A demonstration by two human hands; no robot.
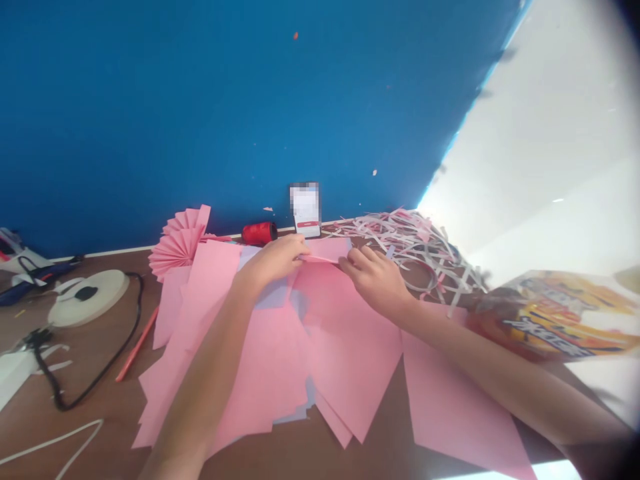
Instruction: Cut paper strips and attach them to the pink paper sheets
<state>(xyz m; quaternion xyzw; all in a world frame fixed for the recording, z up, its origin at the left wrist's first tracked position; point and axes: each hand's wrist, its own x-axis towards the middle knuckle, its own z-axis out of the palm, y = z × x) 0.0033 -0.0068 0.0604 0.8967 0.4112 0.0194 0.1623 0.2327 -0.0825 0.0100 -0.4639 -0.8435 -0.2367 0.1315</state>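
Note:
Both hands are on a pink paper sheet [350, 333] whose far edge is folded into a narrow strip. My left hand [280, 259] pinches the left end of the fold, and my right hand [375, 277] grips its right end with curled fingers. Under and left of the sheet lie overlapping pink papers [270, 367], with some lilac ones among them. Beneath my right forearm is another pink sheet [450, 400]. A pleated pink paper fan [177, 243] stands at the back left of the pile.
A phone [306, 210] leans on the blue wall beside a red spool [259, 233]. Shredded paper strips [400, 233] heap at the back right, near a shiny packet [565, 320]. Leftward lie a white tape roll [89, 297], a black cable [117, 360] and a red stick [137, 345].

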